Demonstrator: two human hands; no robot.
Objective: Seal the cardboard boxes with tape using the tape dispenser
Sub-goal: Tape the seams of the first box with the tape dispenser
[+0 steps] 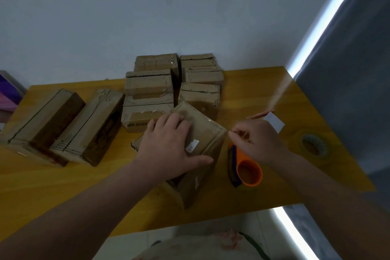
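Two bare hands work over a yellow wooden table [63, 185]. At centre stands the cardboard box [202, 154], turned corner-on to the viewer. The left hand [168, 145] lies on the box top, its grip apart, fingers spread flat and thumb stretched toward the near edge. Glossy clear tape [211, 126] crosses the lid. The right hand [257, 143] has its grip together: thumb and forefinger pinch what appears to be the tape's end at the box's right top edge. Just beside the box on the right, below that hand, the orange tape dispenser [247, 169] lies on the table, untouched. Behind the box stand two stacks of small boxes [149, 84], close against the wall. Two long boxes [90, 128] lie side by side at left. Near the right edge rest a tape roll [314, 145] and a white card [275, 122].
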